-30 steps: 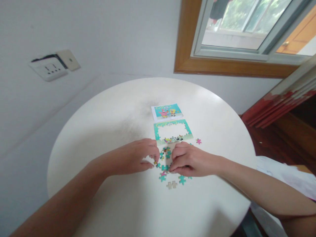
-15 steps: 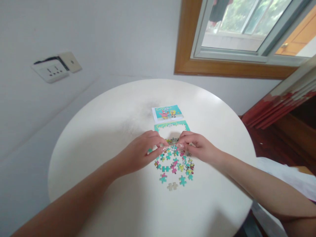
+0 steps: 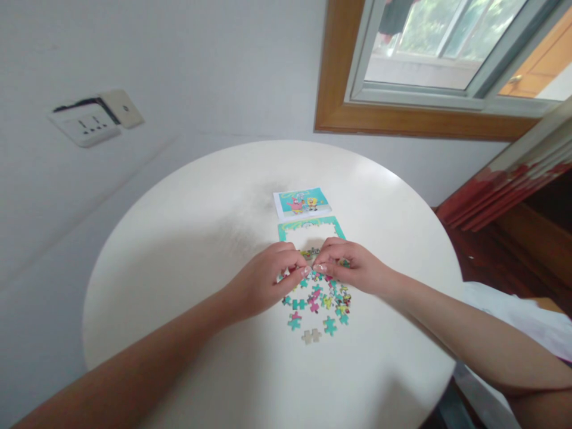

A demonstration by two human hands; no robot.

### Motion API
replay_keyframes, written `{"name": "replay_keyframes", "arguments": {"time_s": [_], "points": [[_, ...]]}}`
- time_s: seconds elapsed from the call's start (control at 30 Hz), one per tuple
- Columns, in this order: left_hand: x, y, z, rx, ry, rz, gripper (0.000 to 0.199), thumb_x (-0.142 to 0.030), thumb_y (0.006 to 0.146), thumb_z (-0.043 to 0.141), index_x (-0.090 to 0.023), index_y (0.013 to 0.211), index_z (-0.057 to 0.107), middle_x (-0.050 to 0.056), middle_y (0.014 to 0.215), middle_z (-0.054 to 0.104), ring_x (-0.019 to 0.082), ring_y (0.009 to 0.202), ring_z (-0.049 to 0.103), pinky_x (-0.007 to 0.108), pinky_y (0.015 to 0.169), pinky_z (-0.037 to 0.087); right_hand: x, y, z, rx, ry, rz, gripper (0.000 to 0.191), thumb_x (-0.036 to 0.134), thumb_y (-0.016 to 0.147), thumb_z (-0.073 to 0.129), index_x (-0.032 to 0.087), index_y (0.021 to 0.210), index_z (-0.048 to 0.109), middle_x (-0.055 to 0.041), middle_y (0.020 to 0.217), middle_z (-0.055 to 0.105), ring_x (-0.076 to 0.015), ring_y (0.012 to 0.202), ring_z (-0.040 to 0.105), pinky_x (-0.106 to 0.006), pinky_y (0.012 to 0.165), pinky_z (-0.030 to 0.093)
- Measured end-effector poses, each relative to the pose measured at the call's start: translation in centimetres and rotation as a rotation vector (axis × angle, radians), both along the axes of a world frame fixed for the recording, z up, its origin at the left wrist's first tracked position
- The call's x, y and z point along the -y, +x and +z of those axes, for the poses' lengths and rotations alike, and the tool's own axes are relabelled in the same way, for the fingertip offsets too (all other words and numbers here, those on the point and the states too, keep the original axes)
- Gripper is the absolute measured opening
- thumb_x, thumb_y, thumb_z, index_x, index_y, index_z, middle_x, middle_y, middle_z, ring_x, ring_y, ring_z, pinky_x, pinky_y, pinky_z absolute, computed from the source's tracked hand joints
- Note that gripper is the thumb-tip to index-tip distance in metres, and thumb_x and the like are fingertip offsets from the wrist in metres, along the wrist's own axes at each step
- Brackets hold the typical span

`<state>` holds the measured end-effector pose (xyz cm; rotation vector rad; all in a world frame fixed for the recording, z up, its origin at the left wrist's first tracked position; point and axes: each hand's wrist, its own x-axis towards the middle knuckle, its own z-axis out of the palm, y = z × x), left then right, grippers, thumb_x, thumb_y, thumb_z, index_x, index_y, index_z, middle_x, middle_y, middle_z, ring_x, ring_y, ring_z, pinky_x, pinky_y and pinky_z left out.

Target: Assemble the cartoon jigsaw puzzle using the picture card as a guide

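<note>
My left hand (image 3: pixel 279 273) and my right hand (image 3: pixel 351 266) meet fingertip to fingertip above a spread of loose jigsaw pieces (image 3: pixel 314 302). Both are closed in a pinch on a small jigsaw piece, mostly hidden by the fingers. Just beyond the hands lies a partly built puzzle border (image 3: pixel 337 228), teal along its far edge with a bare white middle. Part of its near side is hidden behind my fingers. Two joined pieces (image 3: pixel 311 336), pale side up, lie closest to me, near a teal piece (image 3: pixel 329 325).
A picture card (image 3: pixel 304 204) with cartoon figures lies beyond the border on the round white table (image 3: pixel 187 238). Behind the table are a wall with a socket (image 3: pixel 92 124) and a wood-framed window (image 3: pixel 429 122). A red and white curtain (image 3: pixel 496 190) hangs at the right.
My fingertips have drawn together, the left hand shifting right and the right hand slightly left. The piece between them is now more covered. The view has shifted slightly.
</note>
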<state>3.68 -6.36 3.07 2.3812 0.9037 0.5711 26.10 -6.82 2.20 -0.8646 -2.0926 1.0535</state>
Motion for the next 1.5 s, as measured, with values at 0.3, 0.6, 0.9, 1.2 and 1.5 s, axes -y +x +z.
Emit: {"name": "replay_keyframes", "arguments": {"time_s": [0.3,0.6,0.9,1.2,1.5], "points": [[-0.2,0.0,-0.1,0.012,0.009,-0.009,0.024,-0.026,0.095,0.044,-0.017,0.079,0.058,0.001,0.076,0.055,0.015,0.076,0.051,0.027,0.071,0.039,-0.3,0.4,0.1,0.036,0.117,-0.022,0.008,0.023,0.085,0.066,0.018,0.082,0.071,-0.0014,0.075,0.06,-0.0131,0.077,0.056,-0.029,0.076,0.044],[-0.1,-1.1,0.2,-0.116,0.079,-0.255,0.01,-0.028,0.088,0.059,-0.021,0.09,0.066,0.002,0.086,0.06,0.018,0.085,0.052,0.03,0.081,0.037,-1.1,4.8,2.5,0.414,0.055,0.077,0.014,0.023,0.086,0.06,0.018,0.085,0.073,-0.0042,0.08,0.065,-0.0143,0.077,0.057,-0.026,0.071,0.045],[1.1,-1.0,0.5,-0.179,0.042,-0.401,0.028,-0.043,0.079,0.071,-0.023,0.097,0.062,0.002,0.091,0.059,0.02,0.09,0.05,0.033,0.085,0.036,-1.5,7.1,1.9,0.718,-0.099,-0.086,0.013,0.024,0.079,0.061,0.021,0.078,0.074,-0.0016,0.075,0.068,-0.0127,0.064,0.055,-0.024,0.059,0.038],[2.5,-0.1,0.7,-0.309,0.177,-0.436,0.016,-0.031,0.083,0.068,-0.022,0.094,0.06,0.001,0.095,0.059,0.02,0.091,0.049,0.035,0.083,0.032,-1.0,6.2,2.7,0.603,-0.057,-0.133,0.015,0.018,0.079,0.057,0.019,0.08,0.071,-0.0013,0.073,0.066,-0.0115,0.064,0.054,-0.022,0.06,0.038],[2.4,0.1,0.6,-0.291,0.302,-0.466,0.006,-0.026,0.09,0.057,-0.021,0.089,0.06,0.001,0.09,0.06,0.019,0.088,0.05,0.035,0.079,0.031,-1.4,5.8,2.3,0.543,0.001,-0.261,0.021,0.027,0.086,0.054,0.018,0.088,0.073,-0.0017,0.072,0.066,-0.0118,0.061,0.052,-0.023,0.059,0.038]]}}
